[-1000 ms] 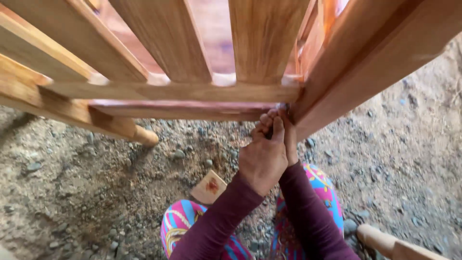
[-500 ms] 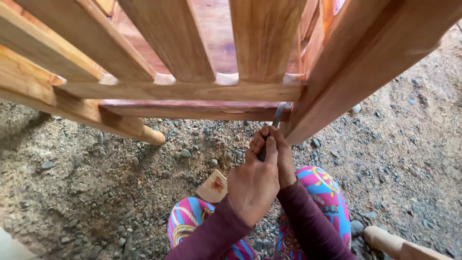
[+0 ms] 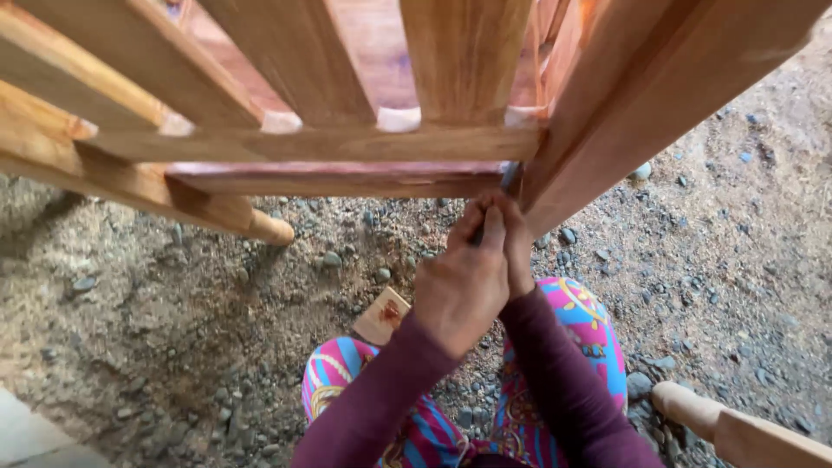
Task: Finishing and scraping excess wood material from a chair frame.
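Standing over everything is a big wooden frame (image 3: 347, 143), the largest thing in view. It has flat upright slats, a long cross rail and a thick slanted post (image 3: 641, 95) on the right. Most of the wood is pale and bare. A lower rail (image 3: 338, 178) just under the cross rail looks darker and reddish, as if it has been coated, so it seems some of the work is done and a lot of bare wood is left.

Below the frame is the ground (image 3: 173, 329). It is dirt with many small grey stones, and there is no bench. A round wooden leg end (image 3: 277, 230) sticks out on the left, and another rounded wooden piece (image 3: 737, 425) lies at the bottom right. A small flat wood block (image 3: 381, 316) rests on the dirt by the person's knees, which are in bright patterned trousers (image 3: 572, 321).

The left hand (image 3: 459, 286) lies on top of the right hand (image 3: 520, 247). Both reach up to the corner where the lower rail meets the post. Their grip is pressed together, pinching a small dark tool (image 3: 510, 176) that touches that corner. What kind of tool it is cannot be told, because the fingers hide most of it.
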